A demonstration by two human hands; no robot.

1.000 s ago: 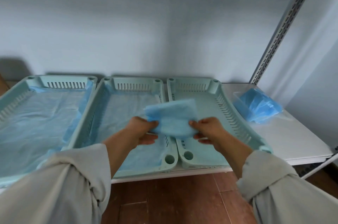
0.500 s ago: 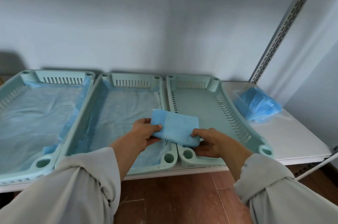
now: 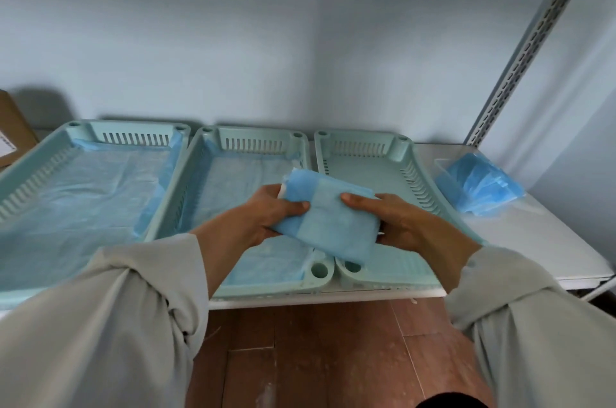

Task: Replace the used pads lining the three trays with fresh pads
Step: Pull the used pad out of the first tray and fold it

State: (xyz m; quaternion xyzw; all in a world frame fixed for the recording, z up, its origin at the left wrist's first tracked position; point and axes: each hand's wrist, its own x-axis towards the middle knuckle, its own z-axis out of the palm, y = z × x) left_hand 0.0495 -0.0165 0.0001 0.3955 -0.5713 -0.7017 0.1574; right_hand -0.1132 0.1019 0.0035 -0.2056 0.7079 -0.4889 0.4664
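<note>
Three pale green trays stand side by side on a white shelf. The left tray (image 3: 83,131) and the middle tray (image 3: 253,137) are each lined with a spread blue pad. The right tray (image 3: 363,167) has a bare floor. A folded blue pad (image 3: 328,219) is held over the front of the middle and right trays. My left hand (image 3: 270,214) grips its left edge, thumb on top. My right hand (image 3: 396,221) grips its right edge, thumb on top.
A clear bag of folded blue pads (image 3: 480,184) lies on the white shelf (image 3: 540,241) right of the trays. A cardboard box (image 3: 13,134) sits at the far left. A slotted metal upright (image 3: 520,54) rises at the back right. Brown wooden floor (image 3: 316,351) lies below.
Both hands kept hold of the folded pad and lowered it slightly, turning it so it now tilts down toward the right. The head camera shifted a little.
</note>
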